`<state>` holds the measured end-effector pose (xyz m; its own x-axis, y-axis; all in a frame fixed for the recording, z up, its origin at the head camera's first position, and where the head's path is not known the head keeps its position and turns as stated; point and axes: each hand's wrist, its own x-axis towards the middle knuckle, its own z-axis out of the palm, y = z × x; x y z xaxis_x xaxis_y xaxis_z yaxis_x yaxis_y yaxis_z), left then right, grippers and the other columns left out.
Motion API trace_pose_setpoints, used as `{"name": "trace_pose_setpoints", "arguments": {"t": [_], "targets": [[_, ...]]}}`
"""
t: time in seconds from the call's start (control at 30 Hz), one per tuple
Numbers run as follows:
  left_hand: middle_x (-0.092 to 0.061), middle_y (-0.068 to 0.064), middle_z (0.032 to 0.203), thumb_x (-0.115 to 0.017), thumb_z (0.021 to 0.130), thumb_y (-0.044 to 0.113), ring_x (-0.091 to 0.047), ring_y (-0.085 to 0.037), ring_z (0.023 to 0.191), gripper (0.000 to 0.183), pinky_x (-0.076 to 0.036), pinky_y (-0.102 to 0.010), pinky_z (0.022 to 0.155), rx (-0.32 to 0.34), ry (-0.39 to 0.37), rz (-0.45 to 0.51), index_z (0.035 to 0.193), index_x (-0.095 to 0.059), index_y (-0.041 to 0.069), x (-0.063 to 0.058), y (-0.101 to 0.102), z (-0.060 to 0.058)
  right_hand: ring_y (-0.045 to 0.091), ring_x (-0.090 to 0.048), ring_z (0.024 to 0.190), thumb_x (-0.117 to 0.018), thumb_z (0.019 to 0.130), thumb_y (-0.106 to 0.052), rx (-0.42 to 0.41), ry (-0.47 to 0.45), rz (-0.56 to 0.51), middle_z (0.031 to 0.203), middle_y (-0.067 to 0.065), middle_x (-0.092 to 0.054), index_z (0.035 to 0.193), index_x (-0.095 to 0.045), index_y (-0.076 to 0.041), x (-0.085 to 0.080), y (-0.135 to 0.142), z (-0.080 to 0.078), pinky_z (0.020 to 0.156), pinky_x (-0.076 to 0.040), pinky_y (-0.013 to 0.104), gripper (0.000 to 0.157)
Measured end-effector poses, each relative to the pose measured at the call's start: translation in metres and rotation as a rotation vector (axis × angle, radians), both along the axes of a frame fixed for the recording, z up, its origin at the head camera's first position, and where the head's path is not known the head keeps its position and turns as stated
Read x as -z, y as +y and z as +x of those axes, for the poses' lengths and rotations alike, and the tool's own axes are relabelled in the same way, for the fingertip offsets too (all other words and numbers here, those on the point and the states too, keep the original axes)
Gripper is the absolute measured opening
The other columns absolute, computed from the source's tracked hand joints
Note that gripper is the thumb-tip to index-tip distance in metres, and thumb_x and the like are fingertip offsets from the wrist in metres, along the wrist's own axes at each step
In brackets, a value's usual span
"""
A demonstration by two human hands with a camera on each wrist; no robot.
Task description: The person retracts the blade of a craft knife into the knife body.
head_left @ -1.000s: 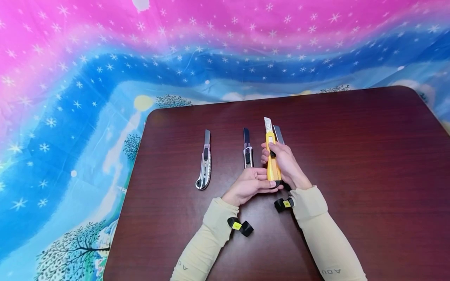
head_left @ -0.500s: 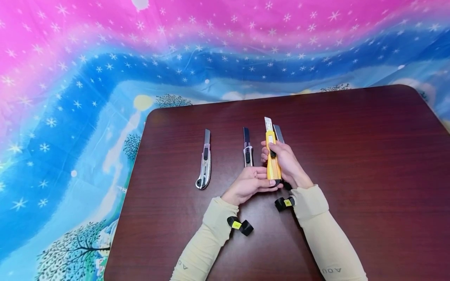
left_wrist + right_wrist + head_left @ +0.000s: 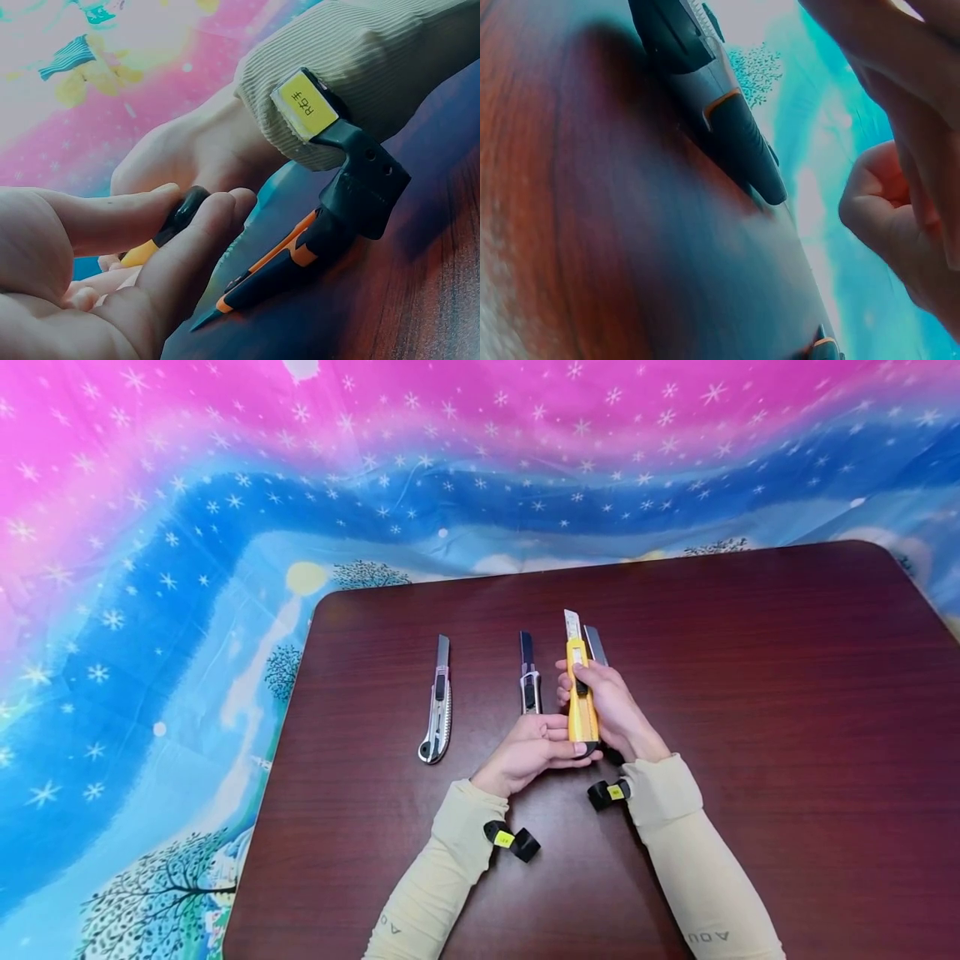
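A yellow utility knife (image 3: 583, 718) is held up over the table, its snapped-edge blade (image 3: 572, 623) pointing away. My right hand (image 3: 617, 706) grips its body, the thumb on the black slider. With thumb and fingers, my left hand (image 3: 525, 752) pinches the black end cap (image 3: 182, 212), as the left wrist view also shows. Partly hidden by the right hand lies another knife, its grey blade (image 3: 596, 645) showing. In the left wrist view a black and orange utility knife (image 3: 279, 266) lies on the table below the hands.
On the dark wood table (image 3: 765, 693) a silver utility knife (image 3: 437, 710) lies to the left. A grey-black one (image 3: 529, 685) lies just beyond my left hand, its lower end covered. A patterned pink and blue cloth (image 3: 465, 460) hangs behind the table.
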<state>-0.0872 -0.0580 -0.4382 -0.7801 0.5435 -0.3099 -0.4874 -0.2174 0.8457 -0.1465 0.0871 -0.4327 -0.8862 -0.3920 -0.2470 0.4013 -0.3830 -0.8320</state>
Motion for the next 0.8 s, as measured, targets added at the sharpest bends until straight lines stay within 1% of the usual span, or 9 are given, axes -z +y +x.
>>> {"name": "trace_pose_setpoints", "arguments": {"t": [0.13, 0.37, 0.5, 0.7, 0.8], "targets": [[-0.051, -0.039, 0.126, -0.052, 0.091, -0.014, -0.069, -0.019, 0.093, 0.042, -0.056, -0.037, 0.093, -0.005, -0.002, 0.000, 0.132, -0.046, -0.014, -0.0010, -0.0007, 0.0002, 0.011, -0.051, 0.067, -0.030, 0.105, -0.014, -0.010, -0.020, -0.024, 0.077, -0.001, -0.051, 0.127, -0.039, 0.003, -0.0008, 0.0005, -0.0001, 0.065, -0.049, 0.020, 0.028], [-0.052, -0.039, 0.125, -0.053, 0.091, -0.013, -0.069, -0.017, 0.090, 0.041, -0.055, -0.037, 0.093, -0.005, 0.000, -0.004, 0.132, -0.047, -0.014, -0.0034, -0.0009, -0.0003, 0.011, -0.049, 0.066, -0.028, 0.105, -0.012, -0.001, -0.001, -0.104, 0.077, 0.000, -0.048, 0.131, -0.033, 0.006, -0.0026, 0.0006, 0.0003, 0.065, -0.048, 0.020, 0.031], [-0.051, -0.040, 0.125, -0.053, 0.091, -0.013, -0.069, -0.017, 0.090, 0.041, -0.055, -0.037, 0.092, -0.007, -0.001, -0.001, 0.131, -0.047, -0.014, -0.0039, -0.0011, -0.0003, 0.012, -0.049, 0.066, -0.029, 0.105, -0.010, 0.004, 0.017, -0.122, 0.077, 0.001, -0.047, 0.132, -0.031, 0.008, -0.0023, 0.0007, 0.0004, 0.065, -0.047, 0.020, 0.033], [-0.050, -0.040, 0.126, -0.054, 0.090, -0.013, -0.069, -0.017, 0.091, 0.041, -0.056, -0.037, 0.092, -0.002, 0.004, 0.004, 0.131, -0.048, -0.014, -0.0032, -0.0014, -0.0002, 0.012, -0.048, 0.067, -0.029, 0.105, -0.009, 0.000, 0.029, -0.132, 0.078, 0.001, -0.047, 0.129, -0.035, 0.005, -0.0016, 0.0010, 0.0006, 0.066, -0.047, 0.020, 0.029], [-0.050, -0.040, 0.126, -0.055, 0.090, -0.013, -0.069, -0.018, 0.091, 0.041, -0.056, -0.037, 0.092, 0.000, 0.001, 0.006, 0.131, -0.048, -0.014, -0.0028, -0.0016, 0.0000, 0.012, -0.048, 0.067, -0.029, 0.104, -0.008, -0.003, 0.034, -0.128, 0.078, 0.001, -0.046, 0.130, -0.034, 0.006, -0.0015, 0.0008, 0.0006, 0.066, -0.047, 0.020, 0.030]]}}
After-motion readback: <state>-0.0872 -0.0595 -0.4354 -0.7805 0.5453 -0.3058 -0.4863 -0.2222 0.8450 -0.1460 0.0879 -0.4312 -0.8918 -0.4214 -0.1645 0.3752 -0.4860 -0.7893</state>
